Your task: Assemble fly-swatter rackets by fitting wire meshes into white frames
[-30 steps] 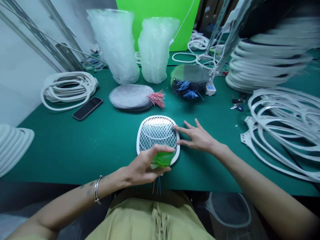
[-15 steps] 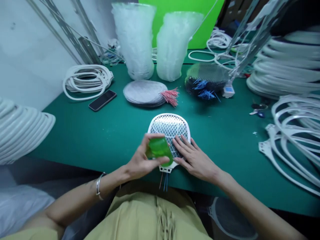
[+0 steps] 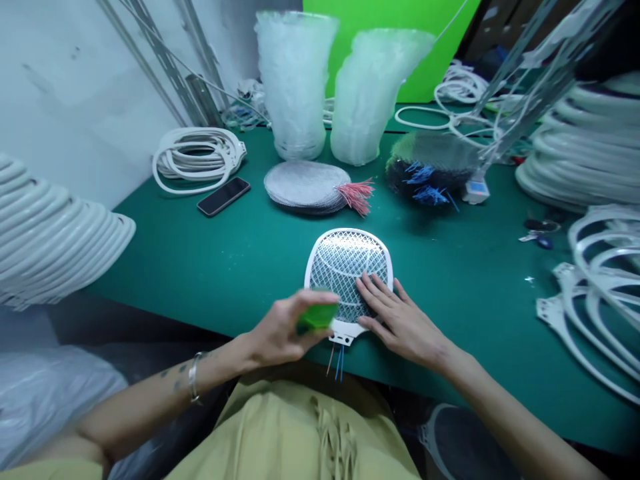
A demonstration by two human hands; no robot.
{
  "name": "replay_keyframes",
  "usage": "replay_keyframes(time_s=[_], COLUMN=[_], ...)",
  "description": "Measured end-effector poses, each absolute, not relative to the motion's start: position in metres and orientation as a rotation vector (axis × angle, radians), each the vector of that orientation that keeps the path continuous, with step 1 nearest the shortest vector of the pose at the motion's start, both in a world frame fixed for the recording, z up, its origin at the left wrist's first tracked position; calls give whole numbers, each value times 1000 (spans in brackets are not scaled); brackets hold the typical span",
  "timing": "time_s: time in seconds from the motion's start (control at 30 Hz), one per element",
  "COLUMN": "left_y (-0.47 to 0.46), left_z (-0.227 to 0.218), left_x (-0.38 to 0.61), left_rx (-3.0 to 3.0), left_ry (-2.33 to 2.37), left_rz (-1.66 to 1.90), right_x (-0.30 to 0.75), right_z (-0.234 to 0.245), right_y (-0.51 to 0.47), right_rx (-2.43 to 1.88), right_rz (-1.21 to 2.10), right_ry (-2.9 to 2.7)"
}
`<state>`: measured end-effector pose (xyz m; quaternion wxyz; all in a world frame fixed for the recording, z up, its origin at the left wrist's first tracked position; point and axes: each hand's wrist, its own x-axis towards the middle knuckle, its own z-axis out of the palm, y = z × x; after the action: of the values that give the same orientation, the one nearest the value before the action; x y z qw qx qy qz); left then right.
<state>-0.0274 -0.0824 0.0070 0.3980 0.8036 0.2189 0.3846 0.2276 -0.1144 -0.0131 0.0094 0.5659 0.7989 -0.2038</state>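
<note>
A white racket-shaped frame with a mesh grid (image 3: 347, 263) lies flat on the green table (image 3: 225, 247) near its front edge. Thin red and blue wires (image 3: 337, 360) hang from its lower end over the edge. My right hand (image 3: 400, 320) lies flat on the mesh's lower right part, fingers stretched out. My left hand (image 3: 280, 330) is closed round a small translucent green object (image 3: 316, 317) at the frame's lower left corner.
Behind lie a pile of grey mesh discs with red wires (image 3: 310, 187), a dark mesh pile with blue wires (image 3: 430, 170), two tall clear plastic stacks (image 3: 295, 87), a phone (image 3: 223, 196), and white frame stacks at left (image 3: 45, 240) and right (image 3: 590, 147).
My right hand moved from the frame's right rim onto the mesh. My left hand with the green object shifted to the frame's lower left corner. The view swung left.
</note>
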Motion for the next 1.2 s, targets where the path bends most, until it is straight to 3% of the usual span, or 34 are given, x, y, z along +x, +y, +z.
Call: replay_keyframes(time_s=[0.1,0.3,0.47,0.57,0.67,0.8,0.97,1.2], left_y=[-79,-6,30,13,-11,-24,-12,-8], left_z=[2,0,-12,-2,13,23,39,57], left_x=[-31,-74,-109,-107,-92,-57,-15,10], left_rx=[2011,1991,2139,2268,2527,2696,2471,2458], left_ry=[670,1325,1636,1690,1269,435,264,288], left_rz=[802,1377,1076,1161,1258,955,1326,1306], right_x=[228,233,229,225,226,234,237,214], right_z=[-17,-38,-44,-37,-19,16,45,48], right_y=[-117,-140,-147,-143,-140,-134,-127,-108], right_rx=[1802,1911,1666,1556,1495,1730,1886,2018], right_rz=[-635,-259,-78,110,237,131,177,899], right_ry=[2508,3004,3211,3314,3395,3429,3377,3342])
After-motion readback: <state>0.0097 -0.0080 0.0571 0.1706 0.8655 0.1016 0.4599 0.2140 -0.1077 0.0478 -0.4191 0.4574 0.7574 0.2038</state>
